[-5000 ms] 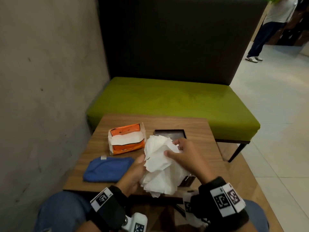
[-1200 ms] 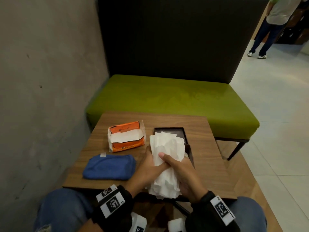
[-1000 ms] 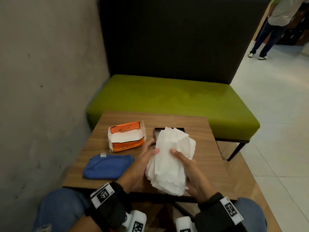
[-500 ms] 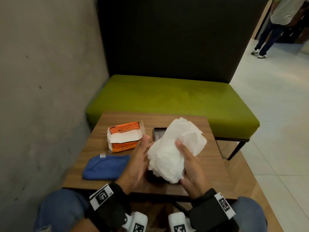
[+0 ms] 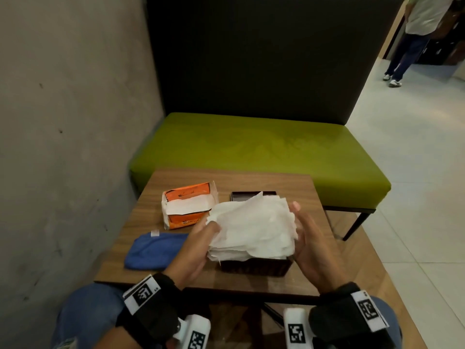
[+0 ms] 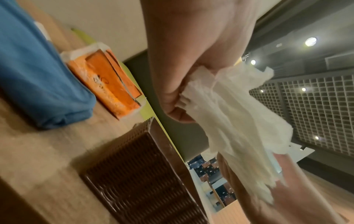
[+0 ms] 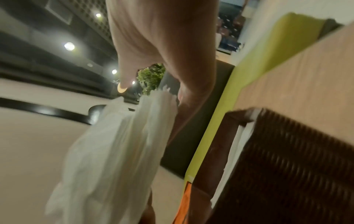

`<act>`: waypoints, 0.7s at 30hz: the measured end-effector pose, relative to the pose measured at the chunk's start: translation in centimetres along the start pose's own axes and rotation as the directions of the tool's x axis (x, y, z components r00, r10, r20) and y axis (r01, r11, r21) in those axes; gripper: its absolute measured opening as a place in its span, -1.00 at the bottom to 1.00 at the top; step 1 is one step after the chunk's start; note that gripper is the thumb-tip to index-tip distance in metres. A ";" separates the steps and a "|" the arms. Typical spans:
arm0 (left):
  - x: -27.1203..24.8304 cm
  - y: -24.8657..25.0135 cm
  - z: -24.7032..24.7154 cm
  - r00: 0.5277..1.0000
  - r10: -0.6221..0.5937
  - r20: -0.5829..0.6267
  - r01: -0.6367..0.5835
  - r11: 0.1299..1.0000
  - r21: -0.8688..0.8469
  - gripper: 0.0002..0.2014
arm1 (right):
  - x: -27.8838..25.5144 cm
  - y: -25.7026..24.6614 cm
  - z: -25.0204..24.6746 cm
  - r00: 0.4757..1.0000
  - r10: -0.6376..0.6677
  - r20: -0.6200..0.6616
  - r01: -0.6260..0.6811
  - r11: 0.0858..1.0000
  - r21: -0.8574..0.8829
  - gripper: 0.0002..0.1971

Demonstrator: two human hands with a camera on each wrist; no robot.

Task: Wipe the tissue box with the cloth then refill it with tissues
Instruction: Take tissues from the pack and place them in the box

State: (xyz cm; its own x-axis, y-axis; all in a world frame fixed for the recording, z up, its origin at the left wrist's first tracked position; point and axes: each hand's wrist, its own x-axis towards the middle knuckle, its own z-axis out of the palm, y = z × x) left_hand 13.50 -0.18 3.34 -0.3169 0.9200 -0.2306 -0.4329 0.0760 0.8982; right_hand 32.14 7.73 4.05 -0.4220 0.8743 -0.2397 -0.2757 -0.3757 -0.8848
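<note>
I hold a thick stack of white tissues (image 5: 254,230) level, just above the dark brown woven tissue box (image 5: 254,268) near the table's front edge. My left hand (image 5: 208,233) grips the stack's left edge, thumb on top and fingers beneath. My right hand (image 5: 300,230) presses flat against the right edge with its thumb raised. The left wrist view shows my fingers (image 6: 178,98) pinching the tissues (image 6: 235,121) over the box (image 6: 141,174). In the right wrist view the tissues (image 7: 114,144) hang beside the box (image 7: 287,166). The folded blue cloth (image 5: 156,250) lies left of the box.
An opened orange tissue pack (image 5: 188,207) sits behind the cloth on the small wooden table (image 5: 251,182). A green bench (image 5: 251,144) stands beyond it, and a concrete wall (image 5: 63,147) runs close on the left. A person (image 5: 417,34) stands far off at the right.
The tissues went from a bunched, tilted bundle to a flat stack lowered over the box. My hands shifted to its left and right edges.
</note>
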 end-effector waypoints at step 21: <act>0.4 -0.9 0.4 0.992 -0.078 0.094 0.051 0.962 0.268 -0.57 | -0.5 1.6 0.1 0.999 0.042 0.019 -0.037 0.976 -0.214 -0.48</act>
State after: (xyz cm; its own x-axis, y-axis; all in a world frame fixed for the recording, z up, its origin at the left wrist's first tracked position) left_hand 14.07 0.28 2.52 -0.2010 0.9433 -0.2640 -0.2060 0.2228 0.9529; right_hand 31.76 6.66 2.77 -0.4491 0.8520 -0.2691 -0.0684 -0.3331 -0.9404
